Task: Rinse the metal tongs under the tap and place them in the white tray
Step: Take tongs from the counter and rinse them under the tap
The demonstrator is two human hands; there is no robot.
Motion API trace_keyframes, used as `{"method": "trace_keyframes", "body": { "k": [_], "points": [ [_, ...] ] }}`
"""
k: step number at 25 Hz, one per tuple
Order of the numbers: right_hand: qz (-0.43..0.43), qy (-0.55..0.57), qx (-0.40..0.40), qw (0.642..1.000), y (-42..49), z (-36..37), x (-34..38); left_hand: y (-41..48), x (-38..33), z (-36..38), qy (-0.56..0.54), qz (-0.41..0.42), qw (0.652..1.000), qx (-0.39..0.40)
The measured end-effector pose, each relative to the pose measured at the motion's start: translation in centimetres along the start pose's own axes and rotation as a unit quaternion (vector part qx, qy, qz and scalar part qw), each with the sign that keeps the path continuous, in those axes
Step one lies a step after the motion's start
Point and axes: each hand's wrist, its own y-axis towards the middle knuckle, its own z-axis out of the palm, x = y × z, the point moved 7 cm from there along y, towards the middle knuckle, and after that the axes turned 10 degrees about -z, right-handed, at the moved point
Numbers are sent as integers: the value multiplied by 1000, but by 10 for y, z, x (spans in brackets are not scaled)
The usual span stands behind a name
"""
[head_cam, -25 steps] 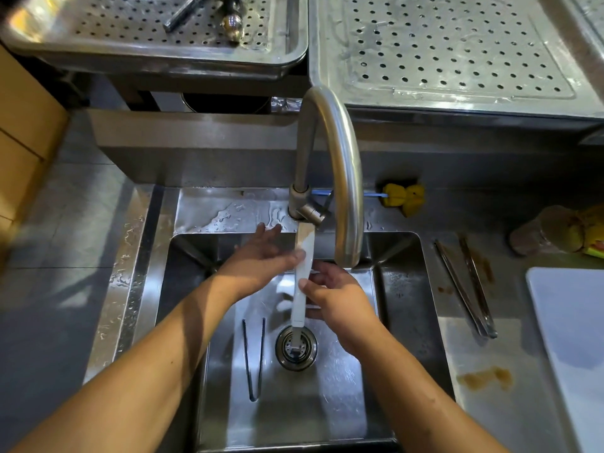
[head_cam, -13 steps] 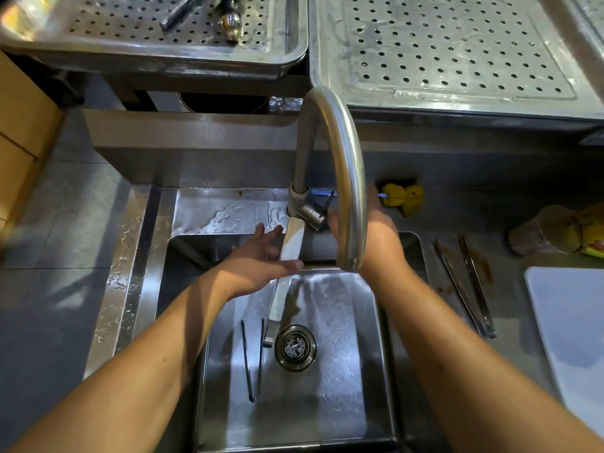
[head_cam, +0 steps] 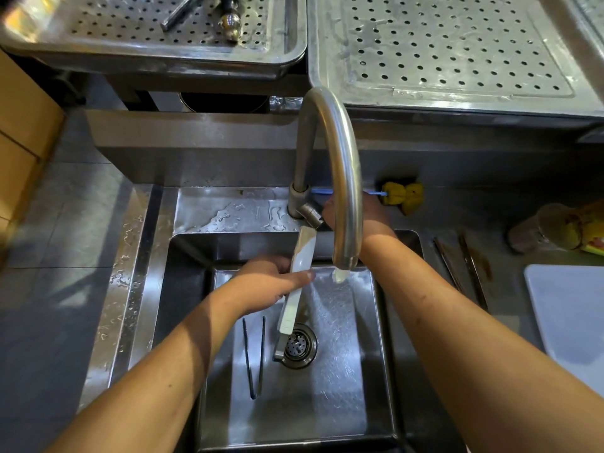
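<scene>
Tap: the curved steel tap (head_cam: 343,178) stands at the back rim of the sink (head_cam: 183,289), its spout mouth over the basin.
Water: a short white stream (head_cam: 340,276) shows right at the tap's mouth.
Left hand: the left hand (head_cam: 268,282) is left of the tap's mouth and low over the basin, with thumb and fingers closed round the tongs.
Tongs: the tongs (head_cam: 291,305) are held near their middle, just left of the tap's mouth and outside the stream. They slant, with the upper end close to the tap's base and the lower end down by the drain (head_cam: 299,346). The arms lie together.
Right hand: the right hand (head_cam: 369,214) is behind the tap's spout, at the lever on the tap's base. The spout hides the fingers, so I cannot tell how they lie.
Tray: the white tray (head_cam: 568,315) lies on the counter well right of the tap, cut by the picture's edge.
Dark tongs: thin dark tongs (head_cam: 262,348) lie flat on the basin floor, below and left of the tap's mouth, just left of the drain.
Counter tongs: another pair (head_cam: 472,266) lies right of the tap, between sink and tray, partly under the right forearm.
Sponge: a yellow sponge (head_cam: 402,194) on a blue stick lies right of the tap's base.
Cup: a clear cup (head_cam: 549,227) lies on its side far right of the tap.
Racks: two perforated steel racks (head_cam: 457,50) sit behind the tap.
</scene>
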Motion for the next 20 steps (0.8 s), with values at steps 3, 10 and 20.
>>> {"method": "trace_keyframes", "body": {
  "k": [3, 10, 20],
  "points": [
    [19, 115, -24, 993, -9, -1, -3, -12, 9, 19, -66, -18, 996, 61],
    [156, 330, -12, 931, -123, 76, -23, -24, 50, 54, -79, -85, 992, 55],
    [219, 706, -3, 674, -159, 103, 8, -53, 110, 101, -333, -236, 911, 57]
  ]
}}
